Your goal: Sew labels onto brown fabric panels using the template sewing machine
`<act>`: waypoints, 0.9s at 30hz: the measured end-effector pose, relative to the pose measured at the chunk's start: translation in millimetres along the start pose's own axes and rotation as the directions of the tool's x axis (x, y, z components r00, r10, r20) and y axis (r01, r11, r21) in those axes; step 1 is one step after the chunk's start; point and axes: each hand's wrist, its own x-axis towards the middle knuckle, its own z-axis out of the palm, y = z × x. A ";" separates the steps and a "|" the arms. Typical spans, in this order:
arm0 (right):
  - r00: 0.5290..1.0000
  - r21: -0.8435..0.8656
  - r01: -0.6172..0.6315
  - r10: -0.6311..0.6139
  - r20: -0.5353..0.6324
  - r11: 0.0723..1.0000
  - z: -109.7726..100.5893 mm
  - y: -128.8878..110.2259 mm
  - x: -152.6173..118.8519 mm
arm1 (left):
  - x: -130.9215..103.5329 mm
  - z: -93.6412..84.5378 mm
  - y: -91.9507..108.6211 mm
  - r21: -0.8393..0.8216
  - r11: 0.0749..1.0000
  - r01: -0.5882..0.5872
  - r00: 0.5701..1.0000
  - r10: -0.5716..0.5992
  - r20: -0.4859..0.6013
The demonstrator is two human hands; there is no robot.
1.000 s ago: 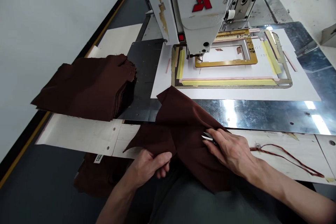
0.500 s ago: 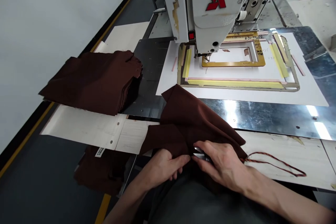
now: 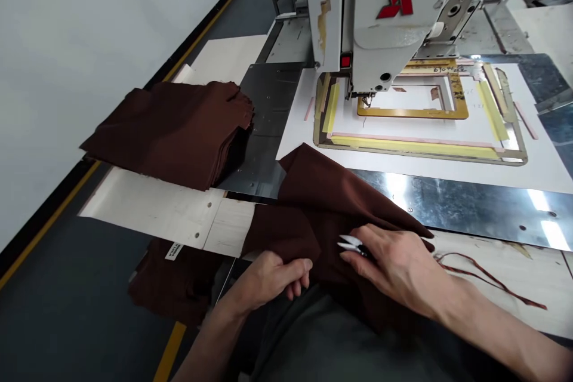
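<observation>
A dark brown fabric piece [image 3: 331,197] lies folded over the table's front edge and hangs toward my lap. My left hand [image 3: 280,274] is closed at its near edge, thumb pressed against curled fingers, pinching the cloth. In my right hand [image 3: 394,256] are small thread snips [image 3: 352,244], their two silvery blades slightly apart and pointing left above the fabric. The snips' handle is mostly hidden in the palm. A reddish-brown cord loop [image 3: 496,283] trails to the right from beneath the right hand; where it is attached is hidden.
Ahead stands a white sewing machine head [image 3: 385,30] over a yellow clamp frame [image 3: 416,114] on white sheeting. A stack of brown fabric [image 3: 170,131] occupies the left of the table. More brown cloth [image 3: 174,286] with a white label hangs below the table edge.
The snips have moved away from the left fingertips, and my right hand has shifted slightly right and up. My left hand has drawn a little left. The whole view has shifted somewhat.
</observation>
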 end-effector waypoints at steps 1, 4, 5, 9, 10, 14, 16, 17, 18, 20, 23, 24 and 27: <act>0.999 -0.034 0.027 -0.026 0.037 0.999 -0.1 -7.1 1.4 | 0.3 0.2 -1.1 -0.007 1.000 0.005 1.000 -0.005 -0.004; 0.990 -0.128 0.104 -0.090 0.112 0.986 3.9 -20.7 5.5 | 0.9 -1.1 -4.5 -0.023 1.000 -0.002 1.000 0.002 -0.010; 0.987 -0.156 0.127 -0.109 0.119 0.979 5.9 -22.0 6.6 | 1.1 -1.5 -5.3 -0.025 1.000 -0.006 1.000 0.006 -0.010; 0.976 -0.247 0.212 -0.190 0.109 0.946 12.5 -17.2 9.5 | 1.7 -1.5 -5.3 -0.032 0.999 -0.017 1.000 0.017 -0.010; 0.973 -0.259 0.224 -0.202 0.109 0.939 13.4 -15.5 10.2 | 1.7 -1.4 -4.7 -0.034 0.999 -0.022 1.000 0.022 -0.009; 0.975 -0.253 0.215 -0.192 0.110 0.943 14.2 -13.9 13.8 | 2.1 -1.4 -3.3 -0.045 0.999 -0.029 1.000 0.029 -0.002; 0.978 -0.237 0.199 -0.177 0.113 0.951 13.6 -15.4 15.7 | 2.6 -1.6 -4.4 -0.040 0.999 -0.021 1.000 0.021 -0.004; 0.979 -0.229 0.192 -0.169 0.116 0.954 13.4 -16.2 16.6 | 2.8 -1.6 -5.3 -0.035 0.999 -0.018 1.000 0.018 -0.006; 0.980 -0.221 0.184 -0.161 0.119 0.958 13.3 -16.8 17.3 | 3.0 -1.6 -6.2 -0.031 0.999 -0.017 1.000 0.017 -0.007; 0.982 -0.210 0.168 -0.144 0.123 0.963 13.6 -17.6 18.4 | 3.4 -1.5 -7.6 -0.030 0.999 -0.017 1.000 0.017 -0.004; 0.983 -0.200 0.167 -0.147 0.112 0.965 15.1 -17.8 19.5 | 3.5 -1.4 -6.9 -0.037 0.999 -0.017 1.000 0.017 -0.002; 0.984 -0.194 0.163 -0.144 0.107 0.967 15.8 -17.8 19.9 | 3.3 -1.4 -5.9 -0.039 0.999 -0.017 1.000 0.017 -0.002; 0.989 -0.144 0.126 -0.113 0.095 0.981 18.7 -18.4 20.2 | 2.6 -1.6 -1.8 -0.045 0.999 -0.024 1.000 0.024 0.000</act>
